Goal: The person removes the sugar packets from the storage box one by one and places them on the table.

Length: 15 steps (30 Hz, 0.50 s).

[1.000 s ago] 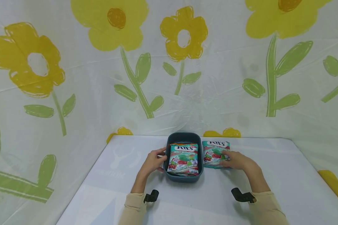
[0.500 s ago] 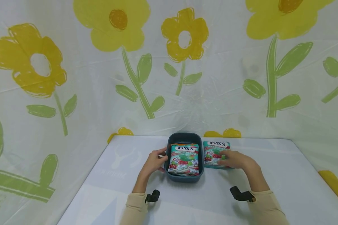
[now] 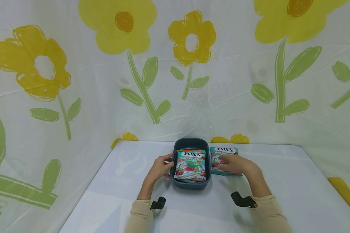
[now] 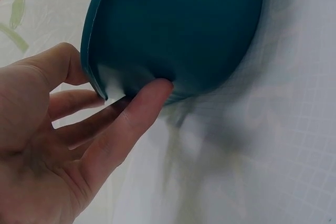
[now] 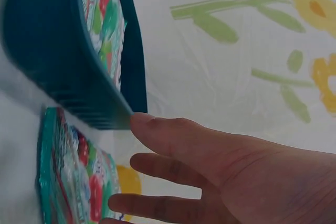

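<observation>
A dark teal bin [image 3: 189, 185] stands near the far side of the table, with a green FOX'S Mint Blossom candy bag [image 3: 190, 166] lying on top inside it. My left hand [image 3: 158, 166] holds the bin's left side. In the left wrist view, its thumb [image 4: 60, 61] reaches over the rim while a finger presses the outer wall. Just right of the bin lies a second FOX'S candy bag [image 3: 217, 163]. My right hand [image 3: 239, 163] is over that bag and covers part of it. Its fingers [image 5: 157, 207] are stretched out, and the thumb overlaps the bin's corner in the right wrist view.
Under the top bag, an orange edge [image 3: 186, 149] shows inside the bin. The white table [image 3: 198, 213] ends in front of a flower-printed cloth backdrop [image 3: 233, 74]. A black camera mount [image 3: 242, 200] is strapped at each wrist.
My right hand has slid left across the second bag, closer to the bin, uncovering the bag's lower right corner. The left hand stays on the bin's side.
</observation>
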{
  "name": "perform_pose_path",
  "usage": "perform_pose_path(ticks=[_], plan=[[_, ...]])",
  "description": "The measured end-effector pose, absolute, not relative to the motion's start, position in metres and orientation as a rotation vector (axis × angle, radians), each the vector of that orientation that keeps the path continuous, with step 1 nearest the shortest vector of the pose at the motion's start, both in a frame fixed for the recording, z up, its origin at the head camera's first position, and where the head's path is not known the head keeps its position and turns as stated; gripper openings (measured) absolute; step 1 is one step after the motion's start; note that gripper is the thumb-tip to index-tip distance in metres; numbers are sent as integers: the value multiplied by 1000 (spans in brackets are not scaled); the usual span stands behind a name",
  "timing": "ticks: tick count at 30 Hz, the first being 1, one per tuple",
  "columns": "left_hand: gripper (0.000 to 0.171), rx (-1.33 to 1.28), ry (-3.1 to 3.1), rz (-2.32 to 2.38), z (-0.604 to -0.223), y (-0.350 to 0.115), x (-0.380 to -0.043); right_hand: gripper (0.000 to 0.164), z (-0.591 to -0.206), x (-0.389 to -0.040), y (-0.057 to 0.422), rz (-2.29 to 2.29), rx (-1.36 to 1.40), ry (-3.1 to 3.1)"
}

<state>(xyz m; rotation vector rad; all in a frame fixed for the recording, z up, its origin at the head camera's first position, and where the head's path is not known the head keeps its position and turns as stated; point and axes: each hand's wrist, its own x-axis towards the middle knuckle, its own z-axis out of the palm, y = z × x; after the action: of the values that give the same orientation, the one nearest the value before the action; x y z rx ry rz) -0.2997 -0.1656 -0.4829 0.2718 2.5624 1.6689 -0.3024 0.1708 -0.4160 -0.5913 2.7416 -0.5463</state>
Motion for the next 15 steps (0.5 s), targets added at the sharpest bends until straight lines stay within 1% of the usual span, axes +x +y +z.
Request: perform_pose_path(ticks=[7,15], plan=[[55,248,2562,1652,-486,-167,-302,56,-409,-304,151,-603,-591,2705],[55,238,2546,1649,-488,-169,-304,58,-399,-303,127,-534,-555,2718]])
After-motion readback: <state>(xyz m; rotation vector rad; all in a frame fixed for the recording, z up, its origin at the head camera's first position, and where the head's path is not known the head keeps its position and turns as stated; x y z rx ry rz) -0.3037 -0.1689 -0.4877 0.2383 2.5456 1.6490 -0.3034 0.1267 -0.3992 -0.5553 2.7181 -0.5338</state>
